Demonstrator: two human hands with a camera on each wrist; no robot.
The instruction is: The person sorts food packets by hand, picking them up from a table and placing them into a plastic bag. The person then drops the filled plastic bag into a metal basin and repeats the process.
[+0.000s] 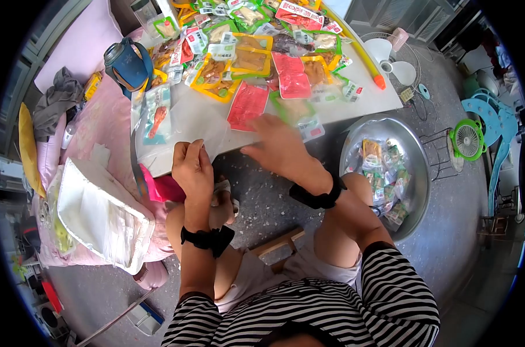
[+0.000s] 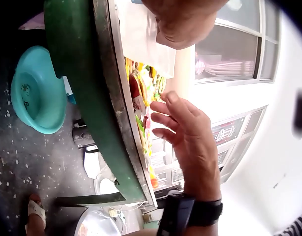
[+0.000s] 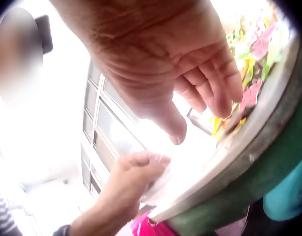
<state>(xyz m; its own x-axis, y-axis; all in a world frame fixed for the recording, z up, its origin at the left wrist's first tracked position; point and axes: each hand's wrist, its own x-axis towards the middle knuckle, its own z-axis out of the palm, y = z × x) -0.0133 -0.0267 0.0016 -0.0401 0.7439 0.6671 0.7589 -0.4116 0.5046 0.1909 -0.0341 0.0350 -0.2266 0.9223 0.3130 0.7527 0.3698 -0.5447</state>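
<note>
At the table's front edge, my left hand [image 1: 193,170] pinches the edge of a clear plastic bag [image 1: 201,124] between thumb and fingers; the right wrist view also shows this hand [image 3: 124,189] with the thin film. The bag lies partly on the white tabletop. My right hand [image 1: 282,149] hovers at the front of the table with its fingers loosely extended, holding nothing. Its fingertips overlap the lower end of a red food packet [image 1: 248,105] in the head view. Beside that packet lies a green-edged clear packet [image 1: 297,113]. The right wrist view shows its open palm [image 3: 156,59].
Many sealed food packets [image 1: 253,55] are heaped on the table's far side. A blue flask [image 1: 126,66] stands at left, near a packet with a red picture [image 1: 158,118]. On the floor at right, a metal basin [image 1: 421,191] contains small packets. A white foam box [image 1: 103,217] sits at left.
</note>
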